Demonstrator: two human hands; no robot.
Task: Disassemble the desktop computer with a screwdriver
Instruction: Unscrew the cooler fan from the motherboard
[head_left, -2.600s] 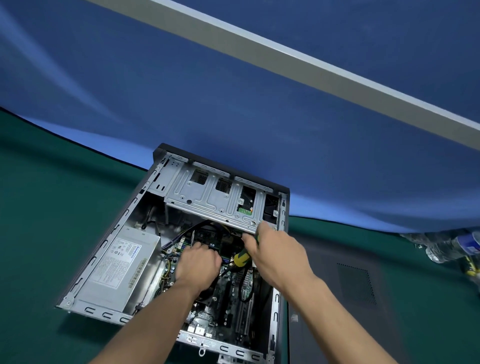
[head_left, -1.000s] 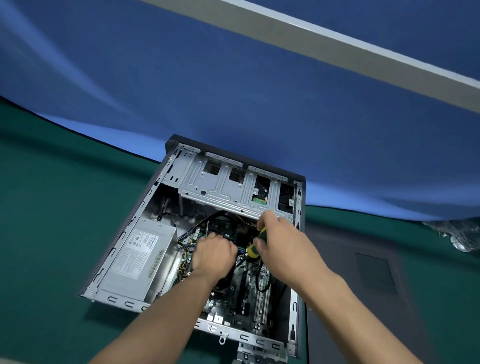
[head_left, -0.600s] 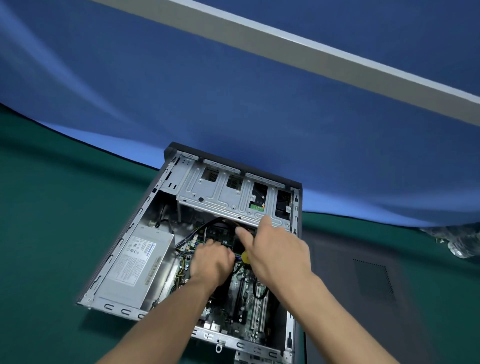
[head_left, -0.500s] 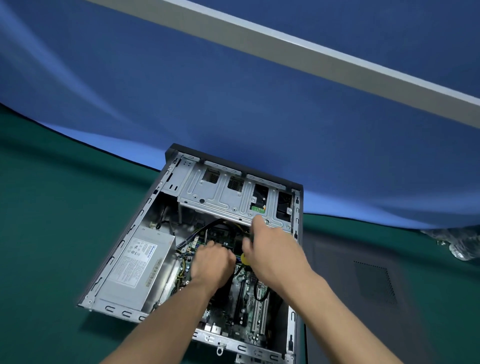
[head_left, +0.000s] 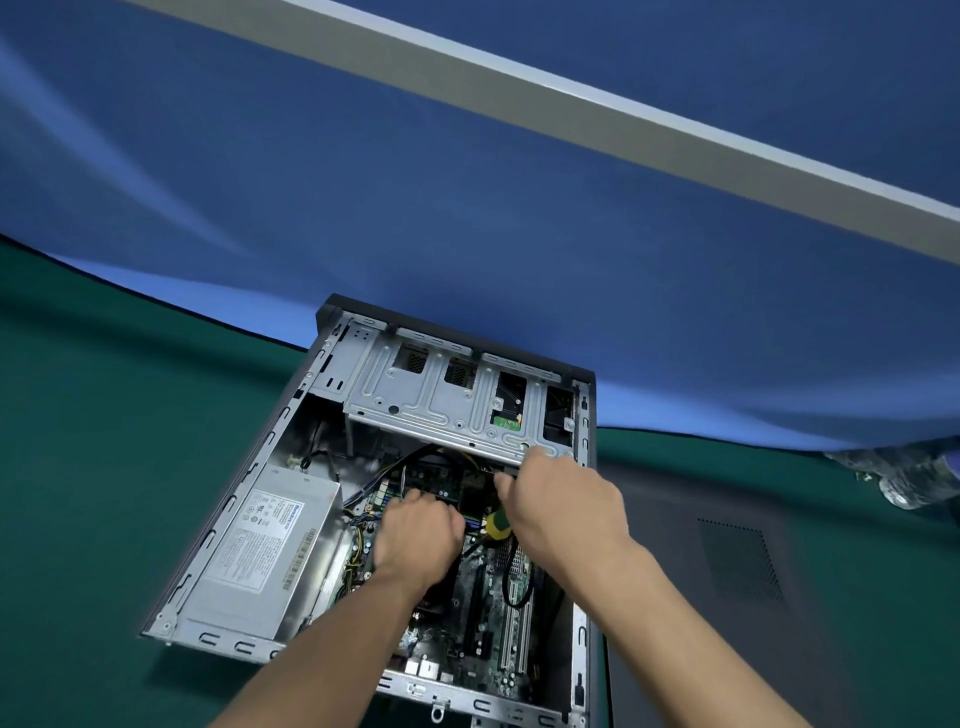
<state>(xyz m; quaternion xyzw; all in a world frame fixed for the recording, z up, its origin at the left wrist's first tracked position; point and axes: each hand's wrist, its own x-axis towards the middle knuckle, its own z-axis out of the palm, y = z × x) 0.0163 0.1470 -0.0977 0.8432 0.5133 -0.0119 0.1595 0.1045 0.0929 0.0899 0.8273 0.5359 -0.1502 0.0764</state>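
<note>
An open desktop computer case (head_left: 291, 436) lies on its side on the green table, motherboard (head_left: 488, 597) exposed. My right hand (head_left: 561, 504) grips a screwdriver with a yellow and green handle (head_left: 497, 525); only the handle's end shows below my fingers, near the edge of the silver drive cage (head_left: 436, 400). My left hand (head_left: 415, 535) reaches down into the case over the board with fingers curled; what it touches or holds is hidden. A grey power supply (head_left: 265, 556) sits at the case's left.
The removed dark side panel (head_left: 727, 561) lies flat on the table right of the case. A blue cloth backdrop (head_left: 467, 208) hangs just behind the case. Crumpled plastic bottles (head_left: 904, 473) lie at the far right edge.
The view shifted slightly. My right hand has stayed at the drive cage edge with the screwdriver, its fingers shifting a little. My left hand has stayed inside the case.
</note>
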